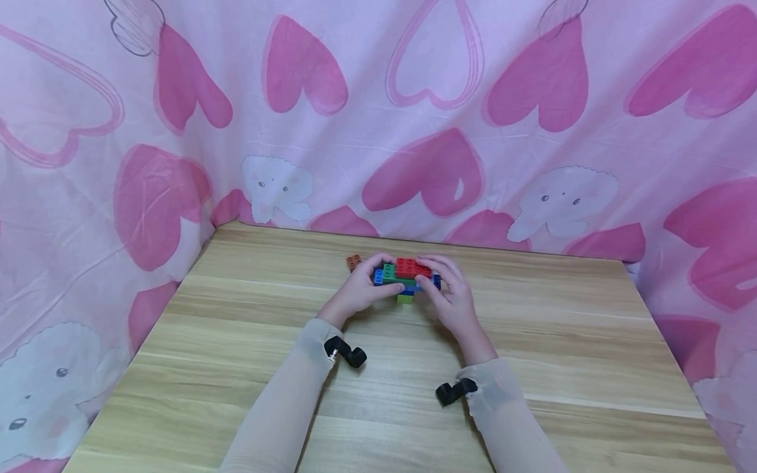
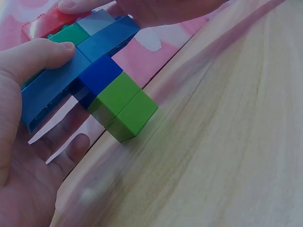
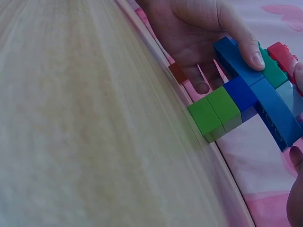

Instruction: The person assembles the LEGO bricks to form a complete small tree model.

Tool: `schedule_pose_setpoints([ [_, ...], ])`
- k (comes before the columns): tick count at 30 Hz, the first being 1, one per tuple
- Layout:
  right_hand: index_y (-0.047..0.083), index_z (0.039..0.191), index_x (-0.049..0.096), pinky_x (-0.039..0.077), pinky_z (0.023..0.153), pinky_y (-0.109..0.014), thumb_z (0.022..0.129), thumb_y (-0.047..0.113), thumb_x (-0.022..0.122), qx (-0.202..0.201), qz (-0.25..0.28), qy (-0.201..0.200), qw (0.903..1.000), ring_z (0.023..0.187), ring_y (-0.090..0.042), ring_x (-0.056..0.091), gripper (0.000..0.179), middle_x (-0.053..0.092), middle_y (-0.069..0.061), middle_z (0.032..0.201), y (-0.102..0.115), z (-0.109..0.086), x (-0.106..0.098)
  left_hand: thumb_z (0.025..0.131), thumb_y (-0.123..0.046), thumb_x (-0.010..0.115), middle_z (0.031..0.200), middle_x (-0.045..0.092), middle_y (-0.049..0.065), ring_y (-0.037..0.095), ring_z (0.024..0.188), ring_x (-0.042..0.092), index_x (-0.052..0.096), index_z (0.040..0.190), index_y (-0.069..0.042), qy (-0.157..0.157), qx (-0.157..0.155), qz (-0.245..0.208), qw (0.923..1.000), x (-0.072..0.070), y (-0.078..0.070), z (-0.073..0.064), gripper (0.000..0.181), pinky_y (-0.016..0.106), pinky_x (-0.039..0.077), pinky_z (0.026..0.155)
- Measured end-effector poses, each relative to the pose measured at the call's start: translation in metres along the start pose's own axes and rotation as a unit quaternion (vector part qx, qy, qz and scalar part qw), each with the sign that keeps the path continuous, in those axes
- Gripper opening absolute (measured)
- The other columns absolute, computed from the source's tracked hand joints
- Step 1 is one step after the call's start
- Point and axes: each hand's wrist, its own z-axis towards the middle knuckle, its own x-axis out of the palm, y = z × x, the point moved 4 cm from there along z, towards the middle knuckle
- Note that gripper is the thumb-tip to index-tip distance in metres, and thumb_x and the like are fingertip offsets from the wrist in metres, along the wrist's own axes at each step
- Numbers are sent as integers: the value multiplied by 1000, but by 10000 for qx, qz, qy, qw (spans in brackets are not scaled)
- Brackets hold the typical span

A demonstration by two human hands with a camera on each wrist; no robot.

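Observation:
A build of stacked toy bricks (image 1: 393,275) is held between both hands near the far edge of the table. Two lime green bricks (image 2: 127,106) form its foot, below a dark blue brick (image 2: 100,78). Blue bricks (image 3: 277,111) stretch crosswise above, topped by a green brick (image 3: 273,68), a pale blue brick (image 3: 289,97) and a red brick (image 1: 408,267). My left hand (image 1: 362,286) grips the left end, thumb in front and fingers behind. My right hand (image 1: 454,293) grips the right end, fingertips on the red brick; part of that end is hidden.
A brown toy brick (image 1: 353,262) lies on the wooden table (image 1: 378,407) just left of the build, behind the left hand. Pink cloth (image 1: 355,144) with hearts hangs along the table's far edge and sides. Both sleeves carry a black wrist mount (image 1: 455,392).

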Motion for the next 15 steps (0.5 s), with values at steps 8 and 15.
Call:
schedule_pose_setpoints([
  [8,13,136,76,49,110,-22,97,-4,79,214,3,168,9996,133,-27,61,43,68,-10,141,-2,-2,2,98,-16,84,135,67,10,26,118,66,64,137,-13,-7,-49,-116,9999,0,0,0,44,41,56,104],
  [15,14,136,76,49,109,-21,98,-4,78,263,26,175,9995,132,-27,61,43,67,-9,141,-5,-3,3,98,-15,84,135,67,10,25,118,67,63,137,-13,10,-1,-117,9999,0,0,0,44,41,57,103],
])
